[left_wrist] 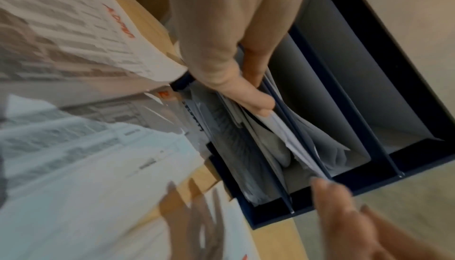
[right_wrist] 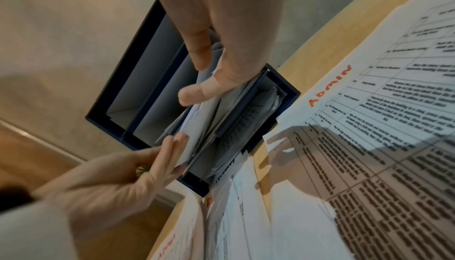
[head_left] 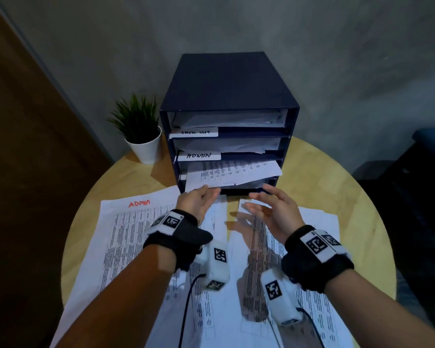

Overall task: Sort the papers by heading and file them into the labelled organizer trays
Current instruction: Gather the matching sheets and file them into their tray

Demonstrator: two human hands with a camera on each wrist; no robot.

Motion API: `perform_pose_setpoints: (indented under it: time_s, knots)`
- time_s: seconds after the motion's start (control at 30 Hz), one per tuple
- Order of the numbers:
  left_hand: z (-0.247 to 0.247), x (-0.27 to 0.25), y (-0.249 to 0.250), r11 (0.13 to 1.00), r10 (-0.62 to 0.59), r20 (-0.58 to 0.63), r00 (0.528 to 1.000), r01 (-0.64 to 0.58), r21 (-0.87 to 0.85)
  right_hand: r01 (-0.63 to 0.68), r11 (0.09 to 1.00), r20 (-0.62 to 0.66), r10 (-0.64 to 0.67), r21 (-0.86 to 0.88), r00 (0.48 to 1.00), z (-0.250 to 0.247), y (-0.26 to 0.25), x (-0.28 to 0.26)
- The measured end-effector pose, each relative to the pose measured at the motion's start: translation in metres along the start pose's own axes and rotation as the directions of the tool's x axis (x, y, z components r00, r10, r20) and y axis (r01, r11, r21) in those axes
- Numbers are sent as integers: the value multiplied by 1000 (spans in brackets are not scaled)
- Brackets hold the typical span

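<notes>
A dark blue organizer (head_left: 226, 91) with stacked trays stands at the back of the round table (head_left: 324, 177). Two trays carry the labels TASK LIST (head_left: 195, 132) and ADMIN (head_left: 199, 155). A printed sheet (head_left: 231, 174) juts out of the third tray and hides that tray's label. My left hand (head_left: 210, 192) touches the sheet's front left edge with straight fingers (right_wrist: 169, 151). My right hand (head_left: 266, 199) hovers open by the organizer's lower right corner, fingers spread. Loose sheets cover the table in front, one headed ADMIN (head_left: 136, 222) in red.
A small potted plant (head_left: 141, 131) in a white pot stands just left of the organizer. A grey wall rises close behind it. Cables (head_left: 186, 310) run from the wrist cameras over the papers. A brown door is on the left, dark furniture on the right.
</notes>
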State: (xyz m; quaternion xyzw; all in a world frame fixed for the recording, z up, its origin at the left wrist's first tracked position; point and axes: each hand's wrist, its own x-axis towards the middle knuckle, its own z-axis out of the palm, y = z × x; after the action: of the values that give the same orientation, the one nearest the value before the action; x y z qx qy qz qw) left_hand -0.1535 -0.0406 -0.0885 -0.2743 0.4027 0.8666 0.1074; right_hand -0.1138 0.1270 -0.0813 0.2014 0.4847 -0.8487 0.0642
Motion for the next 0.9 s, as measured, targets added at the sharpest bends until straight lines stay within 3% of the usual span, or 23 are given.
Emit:
perform_pose_setpoints:
  time_s: [0.2,0.33,0.57,0.63,0.7,0.77,0.9]
  knots:
    - [28,17,9,990,19,-67,998,-28,-137,49,989,12,-47,-142,999,-2,6,11]
    - [41,18,20,965,74,-13,997,-75,-251,125,935,-9,-136,-333,991,-8,8,21]
    - [52,29,16,988,82,46,996,-75,-132,176,847,-42,-227,-502,973,-23,21,35]
    - [55,37,12,996,78,17,997,-78,-41,261,705,42,-312,-659,949,-24,21,41]
    - [56,42,6,998,55,-9,998,-55,42,335,461,162,-374,-822,913,-23,21,51]
    - [58,44,0,996,30,-22,999,-28,86,318,264,208,-373,-911,904,-22,22,61]
    - [70,45,-4,988,29,-75,997,-17,151,216,57,191,-287,-975,939,-18,20,70]
